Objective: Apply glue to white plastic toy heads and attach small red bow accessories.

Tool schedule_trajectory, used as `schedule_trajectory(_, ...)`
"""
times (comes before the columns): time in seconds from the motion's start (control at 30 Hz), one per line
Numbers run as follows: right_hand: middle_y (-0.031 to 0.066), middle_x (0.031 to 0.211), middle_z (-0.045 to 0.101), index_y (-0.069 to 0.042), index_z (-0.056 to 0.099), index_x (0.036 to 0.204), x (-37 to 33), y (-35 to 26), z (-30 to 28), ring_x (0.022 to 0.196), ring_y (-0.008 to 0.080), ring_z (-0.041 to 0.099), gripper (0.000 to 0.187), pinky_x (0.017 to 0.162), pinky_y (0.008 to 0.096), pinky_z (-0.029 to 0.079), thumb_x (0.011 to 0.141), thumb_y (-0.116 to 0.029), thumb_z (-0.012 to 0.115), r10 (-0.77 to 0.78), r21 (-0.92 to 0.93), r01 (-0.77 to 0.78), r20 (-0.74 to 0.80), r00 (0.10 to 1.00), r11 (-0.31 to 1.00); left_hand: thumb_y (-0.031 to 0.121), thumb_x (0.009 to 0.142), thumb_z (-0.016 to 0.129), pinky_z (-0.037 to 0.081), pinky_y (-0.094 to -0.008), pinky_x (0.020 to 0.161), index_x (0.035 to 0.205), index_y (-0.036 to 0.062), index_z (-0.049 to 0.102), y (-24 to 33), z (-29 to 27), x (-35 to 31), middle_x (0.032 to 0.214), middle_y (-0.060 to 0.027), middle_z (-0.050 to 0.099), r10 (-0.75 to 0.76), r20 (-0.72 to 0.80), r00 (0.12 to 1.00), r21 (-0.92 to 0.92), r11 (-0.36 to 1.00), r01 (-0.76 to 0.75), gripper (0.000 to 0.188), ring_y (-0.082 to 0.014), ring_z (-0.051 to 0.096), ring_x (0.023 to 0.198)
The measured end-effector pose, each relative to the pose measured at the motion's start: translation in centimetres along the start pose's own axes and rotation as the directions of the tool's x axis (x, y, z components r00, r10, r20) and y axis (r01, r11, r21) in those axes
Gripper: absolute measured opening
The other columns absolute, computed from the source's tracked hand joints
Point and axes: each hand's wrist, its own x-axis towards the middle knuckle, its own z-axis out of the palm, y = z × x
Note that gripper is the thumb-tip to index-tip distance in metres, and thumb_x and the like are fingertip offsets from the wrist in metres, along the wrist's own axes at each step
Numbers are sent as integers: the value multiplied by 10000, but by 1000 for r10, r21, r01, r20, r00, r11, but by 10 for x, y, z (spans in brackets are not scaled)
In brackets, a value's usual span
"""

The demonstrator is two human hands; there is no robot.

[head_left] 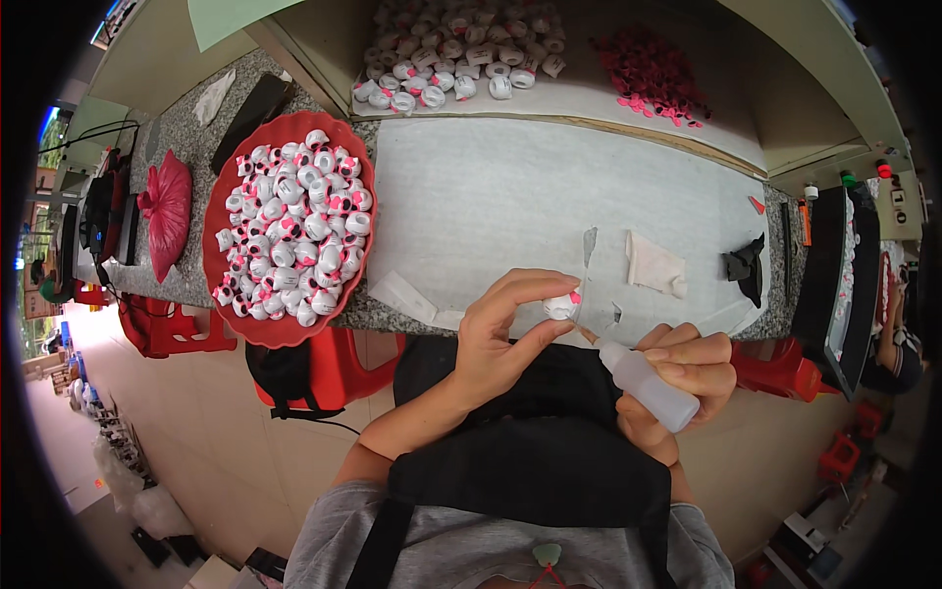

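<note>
Between the thumb and fingers of my left hand (496,329) is a small white figurine part with pink marks (562,306), held above the near edge of the bench. My right hand (692,368) is wrapped round a translucent white squeeze bottle (648,383). The bottle is tilted, and its thin nozzle points at the figurine part; whether the tip touches it I cannot tell. To the left, a red scalloped tray (218,211) is heaped with similar white and pink figurine parts (294,221).
White paper (471,206) covers the bench. On it lie a folded cloth (655,265) and a black scrap (746,267). The shelf behind holds more white parts (461,59) and a pile of small pink pieces (653,74). A pink plastic bag (167,216) sits far left.
</note>
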Motion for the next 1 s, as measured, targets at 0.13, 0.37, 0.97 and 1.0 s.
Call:
schedule_trajectory(0.13, 70, 775, 420, -53, 405, 808, 0, 1, 0, 553, 107, 411, 357, 459, 205, 378, 617, -145, 693, -35, -12, 34, -76, 997, 999, -105, 663, 537, 374, -307, 812, 969, -29, 473, -2, 0, 1, 986, -155, 496, 33, 20, 999, 22, 999, -34, 322, -209, 466, 948)
schedule_trajectory(0.37, 80, 762, 408, -33, 372, 832, 33, 24, -41, 596, 141, 463, 307, 487, 239, 433, 601, 52, 556, 234, -34, -238, -99, 967, 971, -44, 694, 541, 420, -298, 778, 1024, -22, 436, 2, -12, 9, 979, -142, 509, -145, -175, 974, -184, 976, 113, 347, -169, 505, 877)
schedule_trajectory(0.97, 105, 768, 516, -28, 525, 816, 121, 150, -47, 700, 282, 514, 190, 609, 349, 401, 652, -85, 602, 308, -847, 57, 254, 917, 529, -66, 686, 535, 416, -281, 773, 1041, -21, 433, 3, -18, 7, 985, -153, 511, -117, -243, 963, -151, 985, 81, 372, -174, 522, 857)
schedule_trajectory(1.0, 105, 768, 516, -28, 525, 816, 121, 147, -48, 700, 282, 514, 190, 609, 349, 401, 652, -85, 602, 313, -844, 60, 262, 913, 532, -66, 686, 535, 416, -281, 773, 1041, -21, 433, 3, -18, 8, 985, -153, 511, -121, -253, 960, -153, 985, 84, 372, -174, 522, 857)
